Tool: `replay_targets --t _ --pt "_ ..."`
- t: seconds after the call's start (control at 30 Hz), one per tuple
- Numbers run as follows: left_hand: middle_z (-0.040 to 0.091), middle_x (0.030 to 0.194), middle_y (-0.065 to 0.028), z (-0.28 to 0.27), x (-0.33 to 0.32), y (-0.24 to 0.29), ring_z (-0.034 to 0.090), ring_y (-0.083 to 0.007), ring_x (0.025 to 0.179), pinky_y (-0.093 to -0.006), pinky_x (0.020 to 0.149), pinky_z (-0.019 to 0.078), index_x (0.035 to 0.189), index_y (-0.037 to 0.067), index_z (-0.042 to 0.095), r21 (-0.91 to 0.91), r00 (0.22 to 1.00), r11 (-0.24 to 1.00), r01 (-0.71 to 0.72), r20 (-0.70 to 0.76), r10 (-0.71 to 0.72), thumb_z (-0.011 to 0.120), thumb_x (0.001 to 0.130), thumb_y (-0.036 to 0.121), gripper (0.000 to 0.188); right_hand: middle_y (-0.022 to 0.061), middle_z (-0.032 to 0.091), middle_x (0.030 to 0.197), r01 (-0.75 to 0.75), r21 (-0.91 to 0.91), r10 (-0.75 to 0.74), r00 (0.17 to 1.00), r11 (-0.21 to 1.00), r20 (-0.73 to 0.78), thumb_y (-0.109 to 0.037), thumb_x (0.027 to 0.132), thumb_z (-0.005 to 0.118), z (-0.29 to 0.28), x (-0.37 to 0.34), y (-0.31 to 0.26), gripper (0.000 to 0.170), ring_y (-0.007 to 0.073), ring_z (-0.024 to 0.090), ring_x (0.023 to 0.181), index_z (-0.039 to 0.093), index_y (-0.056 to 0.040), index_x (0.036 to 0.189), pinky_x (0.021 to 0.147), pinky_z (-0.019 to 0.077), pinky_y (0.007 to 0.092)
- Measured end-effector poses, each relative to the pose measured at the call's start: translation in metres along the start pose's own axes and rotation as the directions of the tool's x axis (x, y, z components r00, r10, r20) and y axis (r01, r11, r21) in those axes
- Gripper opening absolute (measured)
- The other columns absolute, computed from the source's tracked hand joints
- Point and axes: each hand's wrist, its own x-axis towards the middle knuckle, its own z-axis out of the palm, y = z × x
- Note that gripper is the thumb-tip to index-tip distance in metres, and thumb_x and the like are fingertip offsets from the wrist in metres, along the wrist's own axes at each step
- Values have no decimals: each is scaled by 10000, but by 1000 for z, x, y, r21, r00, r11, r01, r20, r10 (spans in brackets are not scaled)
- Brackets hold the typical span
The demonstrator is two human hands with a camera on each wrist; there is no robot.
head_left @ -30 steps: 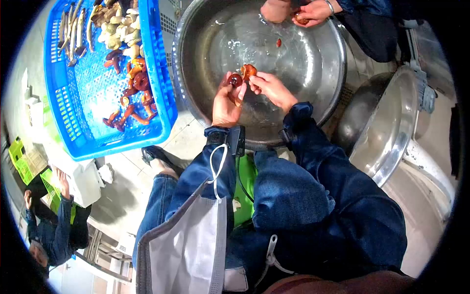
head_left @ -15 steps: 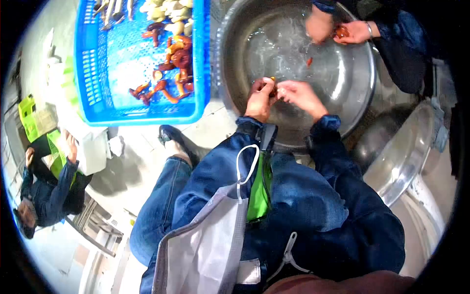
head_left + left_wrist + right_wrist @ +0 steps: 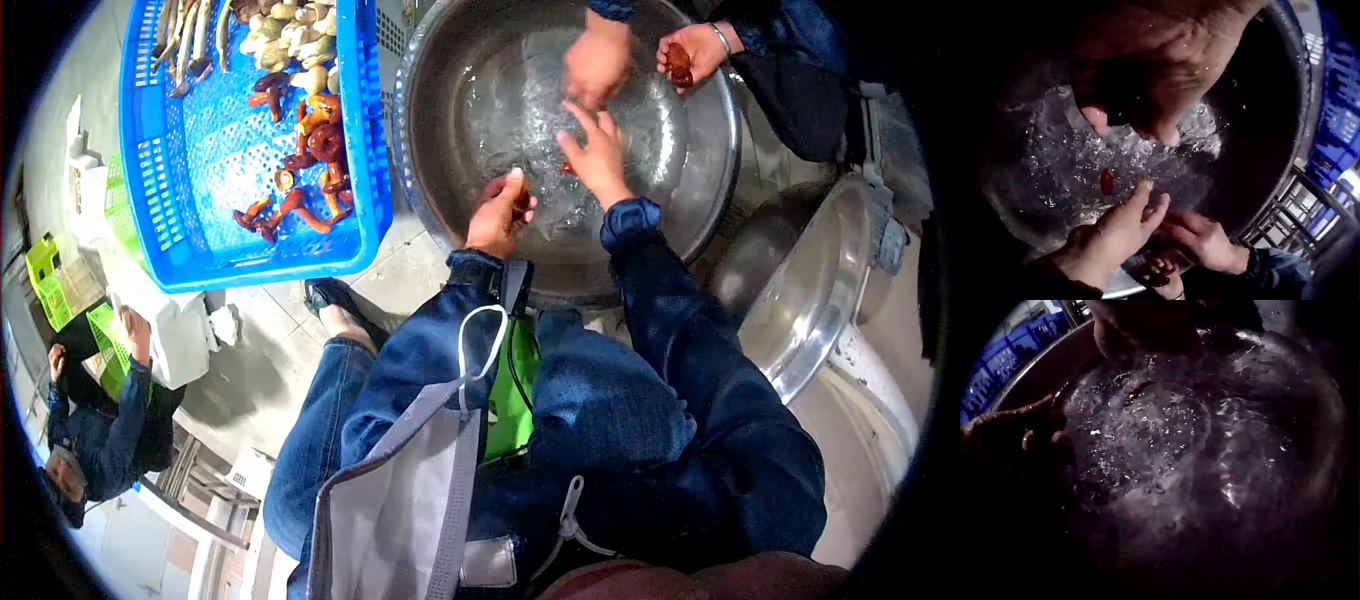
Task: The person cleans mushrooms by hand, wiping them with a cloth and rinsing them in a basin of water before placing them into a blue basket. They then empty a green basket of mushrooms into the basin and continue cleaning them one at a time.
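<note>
My left hand is low over the near left of a wide metal basin, its fingers curled round a reddish-brown mushroom that they partly hide. To the right, my right hand is above the water with fingers spread and nothing held. A small red piece floats in the rippling water beside it. Across the basin, another person's hand reaches down close to my right fingertips. That person's other hand holds a dark red mushroom at the rim.
Left of the basin is a blue perforated crate with reddish mushrooms, pale mushrooms and long-stemmed mushrooms. A second metal basin leans at the right. A seated person is at far left.
My right hand has let go of the orange mushroom and moved right, away from my left hand. The other person's empty-looking hand has come toward it. The head view has also shifted.
</note>
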Motion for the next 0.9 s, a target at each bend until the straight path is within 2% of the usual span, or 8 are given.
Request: replay_targets --t 0.2,0.3,0.37,0.43,0.6,0.7,0.77,0.9 --pt "599 939 -74 0 8 -11 595 -191 740 -306 559 472 1140 127 493 -86 979 996 26 -199 -42 503 951 225 213 181 604 1117 -339 130 238 840 932 488 -226 866 584 44 -29 26 386 346 579 1027 532 -78 1219 872 461 410" --pt "609 980 -72 -6 9 -13 594 -194 803 -317 596 474 1190 136 475 -46 972 992 121 -196 -128 452 949 161 244 191 550 1216 -169 -40 162 808 985 567 -302 902 540 36 -54 9 437 332 523 1138 508 -58 1262 936 434 403" --pt "607 1010 -76 -9 12 -17 591 -192 827 -318 614 476 1205 136 475 -87 976 990 112 -178 -126 436 952 167 258 160 474 1328 -223 224 -20 665 949 747 -325 919 528 37 -60 3 517 325 450 1220 411 -81 1359 1007 379 425" --pt "608 1007 -80 -2 10 -18 589 -189 828 -310 620 479 1189 109 502 -54 973 997 53 -220 -64 429 960 201 257 109 518 1271 -825 288 8 334 486 943 -286 938 507 37 -73 9 482 277 480 1185 399 -84 1362 954 435 397" --pt "605 991 -70 -16 15 -14 604 -195 796 -314 641 501 1186 116 529 -266 980 956 122 -121 -159 467 951 243 273 0 566 981 -918 321 -59 316 234 947 -217 975 467 5 -63 -15 221 99 575 910 514 -46 1109 761 506 253" --pt "597 981 -74 -9 12 -11 617 -200 803 -301 617 503 1220 122 501 -328 992 943 51 -94 -87 444 960 218 282 7 574 885 -800 540 -160 516 261 842 -229 975 478 32 -59 21 226 88 554 763 544 -31 1062 680 485 239" --pt "601 955 -76 -2 5 -5 623 -206 797 -299 599 501 1233 119 483 -371 993 929 11 -106 -54 432 966 196 283 5 568 828 -785 532 156 596 316 787 -207 977 471 11 -50 6 243 75 491 641 583 -5 1054 633 439 226" --pt "605 934 -77 -4 5 -3 633 -211 784 -288 593 500 1243 132 475 -207 998 978 -14 54 26 452 970 204 283 69 627 1011 -614 685 150 777 392 611 -95 945 501 5 -40 4 270 127 594 873 533 0 1196 791 471 235"
